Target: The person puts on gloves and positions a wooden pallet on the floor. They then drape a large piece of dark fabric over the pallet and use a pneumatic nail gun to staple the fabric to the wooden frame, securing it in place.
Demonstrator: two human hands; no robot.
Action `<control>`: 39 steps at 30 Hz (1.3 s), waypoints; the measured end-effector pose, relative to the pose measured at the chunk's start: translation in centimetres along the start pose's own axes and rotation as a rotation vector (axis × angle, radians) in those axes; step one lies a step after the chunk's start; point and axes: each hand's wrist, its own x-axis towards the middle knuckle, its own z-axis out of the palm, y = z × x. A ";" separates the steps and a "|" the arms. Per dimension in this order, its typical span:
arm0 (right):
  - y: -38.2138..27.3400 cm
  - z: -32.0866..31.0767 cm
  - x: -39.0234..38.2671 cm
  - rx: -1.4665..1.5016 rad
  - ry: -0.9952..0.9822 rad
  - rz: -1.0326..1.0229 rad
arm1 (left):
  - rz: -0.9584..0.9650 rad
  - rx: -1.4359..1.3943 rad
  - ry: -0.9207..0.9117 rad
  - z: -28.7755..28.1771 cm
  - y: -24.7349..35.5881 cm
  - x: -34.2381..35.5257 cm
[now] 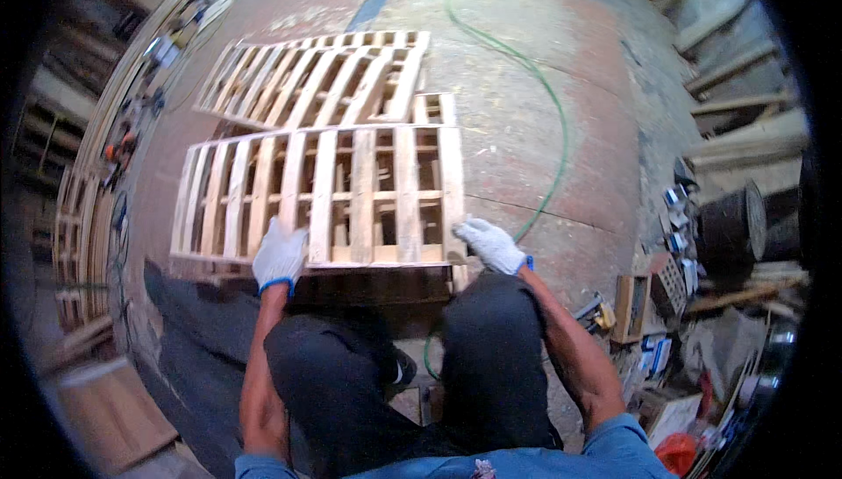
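Note:
A pale slatted wooden pallet (323,185) lies in front of my knees, its slats running away from me. My left hand (281,251), in a white work glove with a blue cuff, grips the near edge left of the middle. At the near right corner, my right hand (494,246), gloved the same way, has its fingers closed on the pallet's edge. Both hands' fingertips are partly hidden. Just beyond, a second wooden pallet (409,84) sits at an angle. More wood shows beneath the near pallet, partly covered by it.
A green hose (562,124) curves over the floor on the right. Wooden boards (741,141) lean at the far right, beside a dark bucket (737,220). Small boxes and scraps clutter the lower right, with a red object (675,454). Long timber (110,110) lines the left side.

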 end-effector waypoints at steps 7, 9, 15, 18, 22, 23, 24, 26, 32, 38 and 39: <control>6.7 1.0 -2.6 -0.213 0.310 -0.361 | 0.240 0.357 -0.322 4.4 -1.7 -0.4; 4.5 0.3 -5.2 -0.091 0.098 0.064 | -0.041 0.044 -0.239 2.7 -2.0 -1.4; 13.9 -1.1 -18.2 0.212 0.449 0.657 | 0.137 -0.176 -0.113 3.9 -12.3 -0.2; 31.5 1.2 -31.6 -0.419 0.539 0.623 | 0.092 -0.316 -0.154 6.7 -10.0 -0.8; 31.9 2.7 -35.5 -0.109 0.550 1.127 | -0.031 -0.292 -0.061 2.6 -12.2 -2.3; 34.4 3.5 -38.3 -0.155 0.560 1.098 | -0.043 -0.302 -0.076 3.2 -11.4 -2.4; 36.0 4.1 -40.8 -0.200 0.569 1.075 | -0.044 -0.314 -0.096 4.3 -10.7 -2.3; 39.3 4.7 -42.5 -0.187 0.583 1.132 | -0.049 -0.335 -0.112 5.3 -10.0 -2.2; 34.2 0.0 -31.9 0.323 0.912 1.329 | -0.110 -0.341 -0.057 1.4 -12.1 -3.4; 40.3 -0.3 -31.6 0.318 1.059 1.461 | -0.130 -0.405 -0.066 1.9 -11.3 -3.1; 39.7 0.2 -30.2 0.283 0.935 1.505 | -0.148 -0.391 -0.043 0.6 -12.3 -3.5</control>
